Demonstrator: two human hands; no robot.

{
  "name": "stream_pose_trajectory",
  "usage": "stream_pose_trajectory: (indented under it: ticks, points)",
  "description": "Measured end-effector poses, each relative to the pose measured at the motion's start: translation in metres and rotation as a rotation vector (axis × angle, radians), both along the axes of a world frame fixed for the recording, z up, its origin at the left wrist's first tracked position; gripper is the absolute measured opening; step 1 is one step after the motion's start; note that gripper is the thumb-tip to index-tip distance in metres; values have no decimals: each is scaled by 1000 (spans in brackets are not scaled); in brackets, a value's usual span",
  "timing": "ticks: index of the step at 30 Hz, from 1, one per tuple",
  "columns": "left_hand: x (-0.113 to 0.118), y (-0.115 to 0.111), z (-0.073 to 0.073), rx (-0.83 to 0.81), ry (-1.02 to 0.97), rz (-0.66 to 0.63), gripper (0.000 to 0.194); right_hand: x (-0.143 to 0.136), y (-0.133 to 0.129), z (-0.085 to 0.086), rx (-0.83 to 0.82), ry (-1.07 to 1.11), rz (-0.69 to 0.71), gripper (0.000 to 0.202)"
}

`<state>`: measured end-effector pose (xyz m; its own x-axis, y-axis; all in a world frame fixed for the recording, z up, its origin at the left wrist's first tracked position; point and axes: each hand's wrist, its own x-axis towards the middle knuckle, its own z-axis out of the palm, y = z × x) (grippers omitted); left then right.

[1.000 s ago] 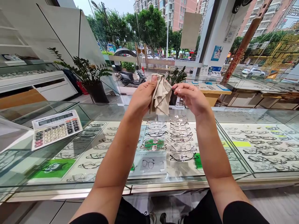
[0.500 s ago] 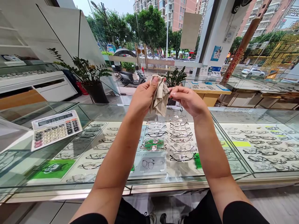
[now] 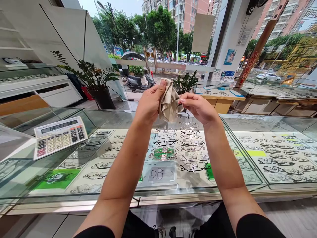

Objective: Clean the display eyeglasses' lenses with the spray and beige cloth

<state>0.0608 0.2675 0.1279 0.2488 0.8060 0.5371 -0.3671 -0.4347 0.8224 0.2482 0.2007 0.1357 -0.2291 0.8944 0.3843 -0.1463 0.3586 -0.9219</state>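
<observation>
Right hand (image 3: 198, 105) moved toward 9 o'clock since a second ago, pinching glasses (image 3: 182, 112) at 4 o'clock of cloth (image 3: 167, 104), left hand (image 3: 150, 102) gripping cloth, lens contact likely, partly hidden, glass counter (image 3: 178, 199) at 6 o'clock.

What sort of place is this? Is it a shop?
Yes, probably a glasses shop. Rows of eyeglasses lie inside a glass counter with a calculator on it, and the right hand holds another, thin-framed pair.

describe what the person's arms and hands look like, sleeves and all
The left hand and right hand wear no gloves; no watch or bracelet shows. The forearms are bare up to black sleeves at the bottom edge.
</observation>
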Motion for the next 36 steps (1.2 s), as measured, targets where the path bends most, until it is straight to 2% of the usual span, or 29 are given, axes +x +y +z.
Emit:
stream_pose_trajectory:
  ticks: [9, 17, 19, 22, 26, 30, 36]
  points:
    - [1, -1, -1, -47, -19, -77, 46, -4, -2, 1, 42, -40, 17, 27]
    - [-5, -9, 5, -53, 61, -220, 51, -2, 0, 0, -35, 26, 19, 40]
    - [-5, -9, 4, -54, 58, -214, 52, -2, 2, 0, -34, 34, 13, 42]
    - [-3, -7, 1, -39, 39, -140, 51, -3, 2, 0, -22, 27, 20, 44]
    - [-1, -4, -1, 4, -16, -70, 41, -2, 2, 0, -7, 6, 21, 42]
    - [-3, -6, 2, -46, -32, -155, 44, -1, 1, 0, -8, 9, 21, 40]
    - [-7, -11, 7, -69, 63, -254, 44, 0, 0, 1, -13, 29, -19, 39]
